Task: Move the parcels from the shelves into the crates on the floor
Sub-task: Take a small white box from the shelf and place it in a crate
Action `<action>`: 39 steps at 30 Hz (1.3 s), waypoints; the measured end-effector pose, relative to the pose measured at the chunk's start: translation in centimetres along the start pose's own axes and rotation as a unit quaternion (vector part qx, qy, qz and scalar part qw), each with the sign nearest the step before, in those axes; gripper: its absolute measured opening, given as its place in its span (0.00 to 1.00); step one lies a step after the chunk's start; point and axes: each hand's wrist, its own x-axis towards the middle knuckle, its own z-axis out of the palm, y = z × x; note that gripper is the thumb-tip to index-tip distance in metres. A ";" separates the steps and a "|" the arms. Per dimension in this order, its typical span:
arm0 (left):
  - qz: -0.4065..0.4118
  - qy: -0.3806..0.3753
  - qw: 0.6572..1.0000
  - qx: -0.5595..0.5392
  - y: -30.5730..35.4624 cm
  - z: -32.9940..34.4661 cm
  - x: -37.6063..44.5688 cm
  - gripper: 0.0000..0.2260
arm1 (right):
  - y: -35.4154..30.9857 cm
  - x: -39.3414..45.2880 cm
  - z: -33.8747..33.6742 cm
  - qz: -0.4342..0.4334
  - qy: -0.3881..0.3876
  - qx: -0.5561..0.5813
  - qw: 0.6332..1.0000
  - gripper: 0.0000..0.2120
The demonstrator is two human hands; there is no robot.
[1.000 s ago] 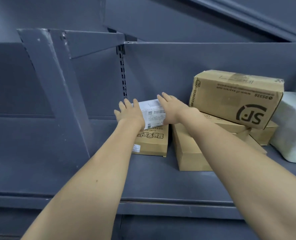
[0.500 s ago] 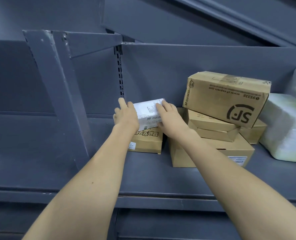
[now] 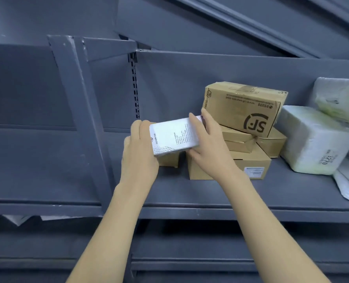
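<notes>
A small white printed box (image 3: 174, 136) is held between both hands above the grey shelf (image 3: 210, 193). My left hand (image 3: 139, 148) grips its left end, and my right hand (image 3: 207, 139) grips its right end with fingers over the top and thumb underneath. The box is tilted, lifted off a small brown carton (image 3: 169, 160) that it mostly hides. To the right stands a stack of cardboard parcels: a large SF carton (image 3: 243, 109) on top, flatter cartons (image 3: 239, 139) beneath, and a wide carton (image 3: 230, 168) at the bottom.
White plastic-wrapped parcels (image 3: 316, 139) fill the shelf's right end. A slanted grey shelf bracket (image 3: 81, 111) rises at the left. A slotted upright (image 3: 134, 84) runs down the back panel. Lower shelves (image 3: 190, 262) lie below.
Both hands closed on the white box and lifted it off the small brown carton, tilting it toward me. The view shifted, showing more wrapped parcels at the right.
</notes>
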 end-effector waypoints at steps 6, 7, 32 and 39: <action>0.079 -0.021 0.996 0.024 1.1 -1.8 -8.7 0.39 | -1.0 -9.9 -4.2 0.039 -0.032 0.047 0.998 0.35; 0.090 -0.034 0.995 0.037 1.1 -1.7 -9.6 0.41 | -1.2 -11.3 -4.7 0.046 -0.033 0.048 0.997 0.35; 0.073 -0.238 0.968 -0.040 3.4 -7.2 -13.2 0.27 | -2.6 -18.2 -6.7 0.015 -0.015 0.048 0.999 0.43; 0.041 -0.281 0.959 -0.021 4.0 -7.2 -12.8 0.27 | -3.6 -16.7 -7.4 -0.047 -0.061 0.019 0.997 0.39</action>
